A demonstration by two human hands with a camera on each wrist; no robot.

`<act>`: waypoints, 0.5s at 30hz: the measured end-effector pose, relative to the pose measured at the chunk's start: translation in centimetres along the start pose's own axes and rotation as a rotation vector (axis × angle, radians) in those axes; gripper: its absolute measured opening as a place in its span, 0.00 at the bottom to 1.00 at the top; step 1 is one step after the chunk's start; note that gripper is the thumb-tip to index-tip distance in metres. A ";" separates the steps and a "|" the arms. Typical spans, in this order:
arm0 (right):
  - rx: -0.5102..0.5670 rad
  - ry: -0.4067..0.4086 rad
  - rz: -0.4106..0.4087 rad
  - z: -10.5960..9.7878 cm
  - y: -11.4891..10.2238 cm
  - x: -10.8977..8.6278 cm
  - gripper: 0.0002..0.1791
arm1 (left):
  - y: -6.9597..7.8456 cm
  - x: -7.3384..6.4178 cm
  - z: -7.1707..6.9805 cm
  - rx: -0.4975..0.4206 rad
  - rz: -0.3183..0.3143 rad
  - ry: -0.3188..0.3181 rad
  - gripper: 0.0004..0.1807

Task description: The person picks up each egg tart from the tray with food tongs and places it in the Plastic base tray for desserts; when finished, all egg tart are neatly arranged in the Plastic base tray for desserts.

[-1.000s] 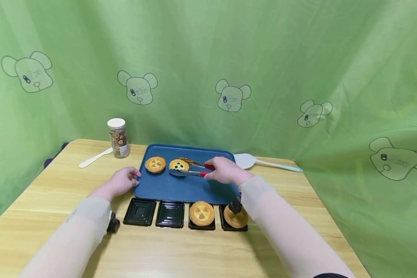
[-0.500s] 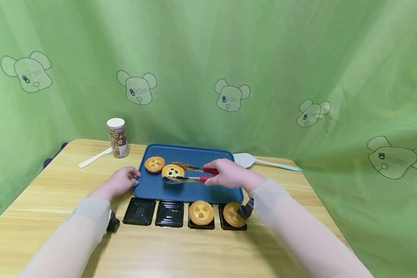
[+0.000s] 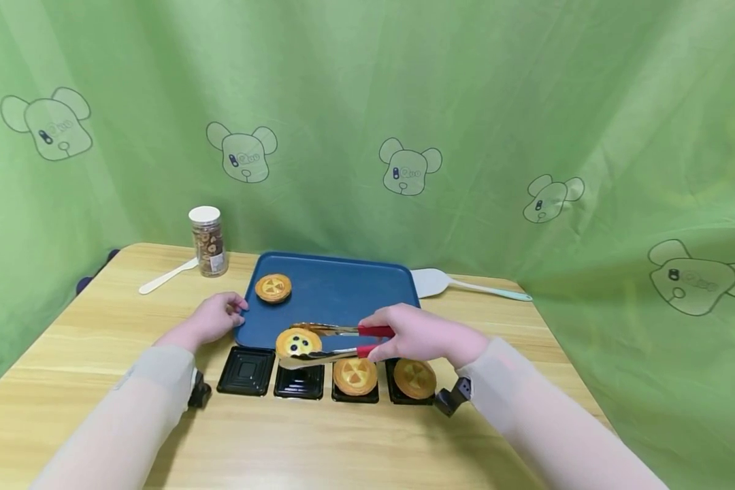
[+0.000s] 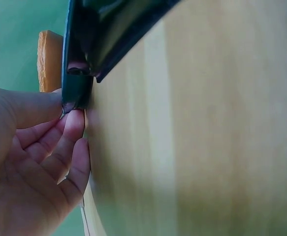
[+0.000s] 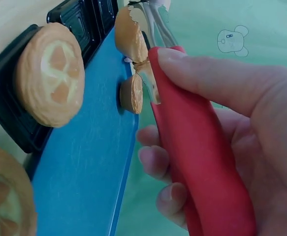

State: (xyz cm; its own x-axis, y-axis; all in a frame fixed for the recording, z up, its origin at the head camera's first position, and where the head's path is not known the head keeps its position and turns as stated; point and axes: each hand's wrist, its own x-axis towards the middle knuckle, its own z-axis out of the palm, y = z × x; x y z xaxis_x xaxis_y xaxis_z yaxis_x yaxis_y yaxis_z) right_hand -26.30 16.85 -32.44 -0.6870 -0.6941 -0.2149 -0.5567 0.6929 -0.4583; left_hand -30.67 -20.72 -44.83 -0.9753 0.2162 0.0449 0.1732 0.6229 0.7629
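Observation:
With thumb above and fingers beneath, my left hand pinches the left edge of the blue tray. My right hand grips red-handled metal tongs. Between the tongs' tips is a round tart with dark berries on top, over the tray's front edge and the second black plastic base from the left. Another tart, with a wedge pattern, lies at the tray's back left. Two patterned tarts, one beside the other, sit on black bases at the right of the front row.
The leftmost black base holds nothing. Behind the left hand stands a jar with a white lid, next to a pale spatula. A white turner lies at the tray's right. A green curtain hangs behind the table.
My right hand has moved toward me with the tongs, bringing the berry tart from the tray's middle to its front edge. My left hand has stayed on the tray's edge.

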 end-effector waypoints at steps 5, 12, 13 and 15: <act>0.005 -0.011 -0.008 0.6 0.3 -0.4 0.33 | -0.2 0.1 0.0 -0.001 0.006 0.005 0.10; -0.052 -0.016 -0.005 1.5 0.8 -0.3 0.32 | -0.4 0.2 0.1 -0.001 0.010 0.001 0.10; -0.066 -0.014 -0.008 1.6 0.8 -0.3 0.32 | -0.4 0.2 0.0 0.000 0.009 0.001 0.10; -0.086 -0.013 -0.010 1.7 0.8 -0.2 0.32 | -0.5 0.3 0.1 -0.002 0.008 0.000 0.10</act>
State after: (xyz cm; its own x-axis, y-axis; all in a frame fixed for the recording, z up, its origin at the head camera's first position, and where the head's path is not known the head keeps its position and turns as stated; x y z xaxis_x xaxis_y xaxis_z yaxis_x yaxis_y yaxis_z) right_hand -25.82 17.21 -34.25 -0.6751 -0.7035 -0.2223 -0.6023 0.6995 -0.3846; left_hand -31.01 -20.94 -45.24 -0.9739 0.2212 0.0509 0.1807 0.6199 0.7636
